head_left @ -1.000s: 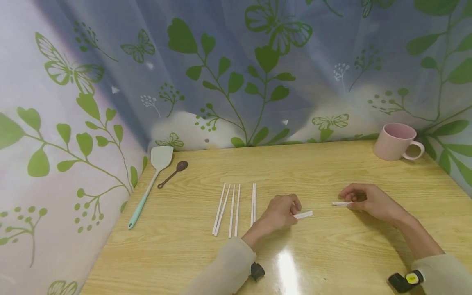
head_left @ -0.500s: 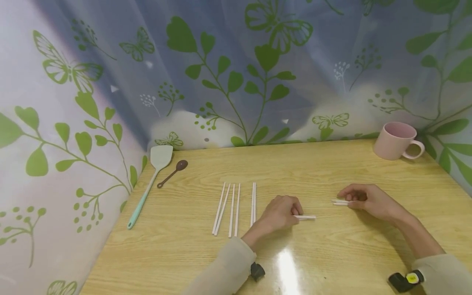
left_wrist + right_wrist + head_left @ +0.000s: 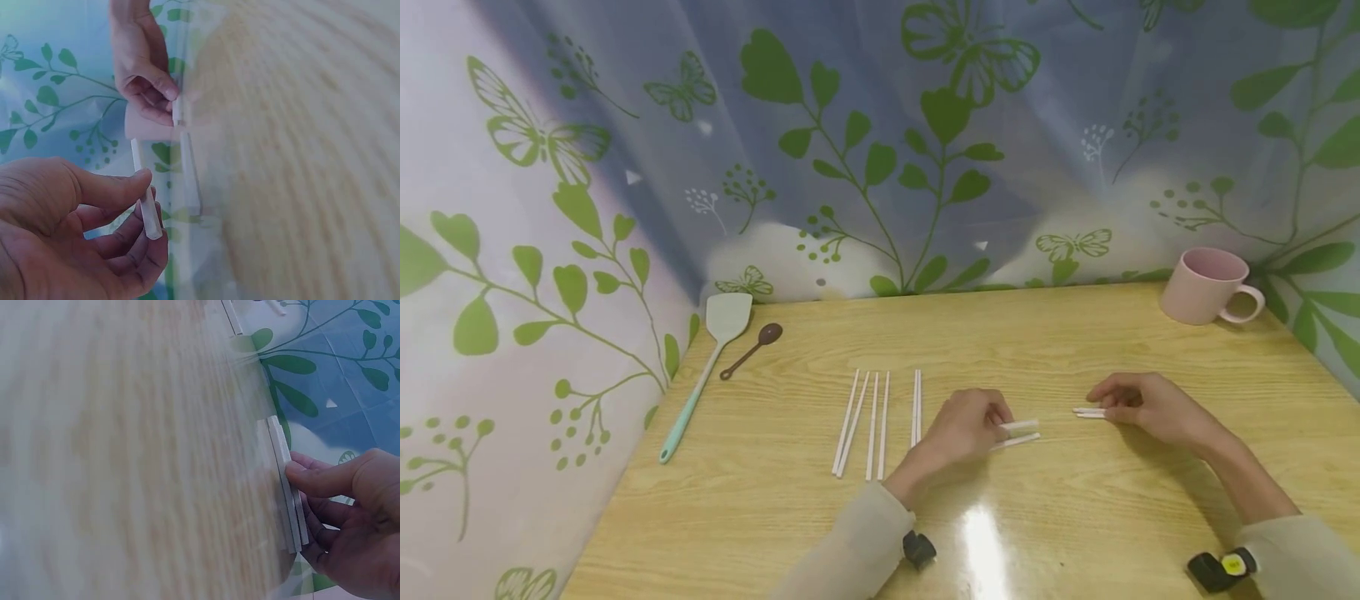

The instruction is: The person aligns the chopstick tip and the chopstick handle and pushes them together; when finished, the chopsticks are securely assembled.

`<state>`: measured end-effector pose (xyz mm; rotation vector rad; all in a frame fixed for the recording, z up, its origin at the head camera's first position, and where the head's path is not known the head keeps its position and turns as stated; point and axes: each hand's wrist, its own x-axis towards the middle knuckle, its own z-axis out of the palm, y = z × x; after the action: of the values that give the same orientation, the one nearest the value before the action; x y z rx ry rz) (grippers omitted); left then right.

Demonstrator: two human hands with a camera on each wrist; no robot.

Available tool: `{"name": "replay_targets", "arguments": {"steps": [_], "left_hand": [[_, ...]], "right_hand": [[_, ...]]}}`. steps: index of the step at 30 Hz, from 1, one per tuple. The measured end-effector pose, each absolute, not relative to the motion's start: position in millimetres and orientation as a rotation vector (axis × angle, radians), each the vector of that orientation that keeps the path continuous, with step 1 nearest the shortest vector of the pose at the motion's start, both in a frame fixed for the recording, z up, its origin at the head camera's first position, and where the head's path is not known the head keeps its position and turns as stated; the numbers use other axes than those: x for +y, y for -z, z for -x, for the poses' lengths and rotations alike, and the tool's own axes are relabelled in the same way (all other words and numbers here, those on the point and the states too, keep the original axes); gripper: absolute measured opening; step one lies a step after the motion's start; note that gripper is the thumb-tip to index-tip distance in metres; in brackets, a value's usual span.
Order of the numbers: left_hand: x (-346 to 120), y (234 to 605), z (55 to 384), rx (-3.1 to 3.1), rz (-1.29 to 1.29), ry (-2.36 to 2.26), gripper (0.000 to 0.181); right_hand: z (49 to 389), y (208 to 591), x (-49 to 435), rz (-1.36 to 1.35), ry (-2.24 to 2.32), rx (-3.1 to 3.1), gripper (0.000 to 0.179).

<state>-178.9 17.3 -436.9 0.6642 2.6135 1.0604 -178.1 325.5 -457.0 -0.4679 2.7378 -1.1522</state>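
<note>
Between thumb and fingers, my left hand (image 3: 966, 425) pinches a short white bar (image 3: 149, 215). A second white bar (image 3: 1024, 438) lies on the table just under and in front of it, partly behind the fingers in the head view. Over to the right, my right hand (image 3: 1150, 408) pinches a pair of similar white bars (image 3: 286, 487), side by side, low at the tabletop; the fingers cover part of them in the head view. Several long white chopsticks (image 3: 871, 425) lie in pairs to the left of my left hand, and its wrist overlaps the nearest pair (image 3: 916, 408).
A turner (image 3: 696, 396) with a pale green handle and a dark brown spoon (image 3: 769, 335) lie at the table's left side. In the back right corner stands a pink mug (image 3: 1201, 287). A patterned curtain (image 3: 850, 167) closes off the back and sides of the wooden table (image 3: 1000, 333).
My left hand has raised one white bar off the other and shifted slightly upward in the view. At my right hand, two bars now show separately, where one showed a second ago.
</note>
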Motion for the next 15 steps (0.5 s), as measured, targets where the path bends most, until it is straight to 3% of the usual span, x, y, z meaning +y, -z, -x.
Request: {"name": "replay_targets", "arguments": {"steps": [15], "left_hand": [[-1, 419, 182, 2.573, -0.584, -1.231, 0.011]], "right_hand": [[183, 434, 306, 0.433, 1.220, 2.801, 0.021]]}}
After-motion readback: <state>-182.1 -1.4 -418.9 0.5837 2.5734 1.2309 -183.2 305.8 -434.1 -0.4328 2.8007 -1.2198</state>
